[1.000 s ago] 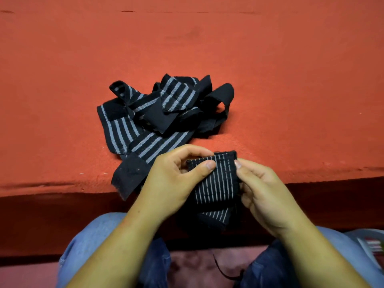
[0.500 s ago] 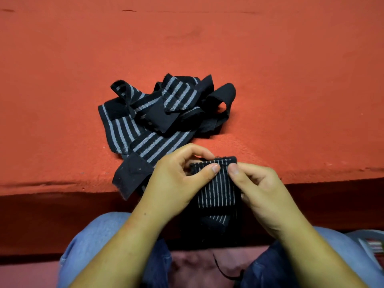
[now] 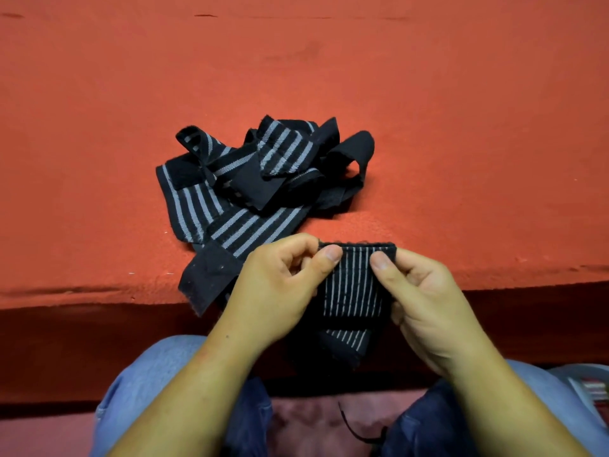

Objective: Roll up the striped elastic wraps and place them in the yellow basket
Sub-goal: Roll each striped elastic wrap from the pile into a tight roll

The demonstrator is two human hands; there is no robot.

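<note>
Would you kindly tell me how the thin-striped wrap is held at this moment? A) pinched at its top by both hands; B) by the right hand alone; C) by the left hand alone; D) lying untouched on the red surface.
A: the left hand and the right hand each pinch the top edge of the striped wrap, thumbs in front.

Lit warmly, evenly from above; sharp at centre, bowed toward edges; deep shadow under red surface [image 3: 99,159].
</note>
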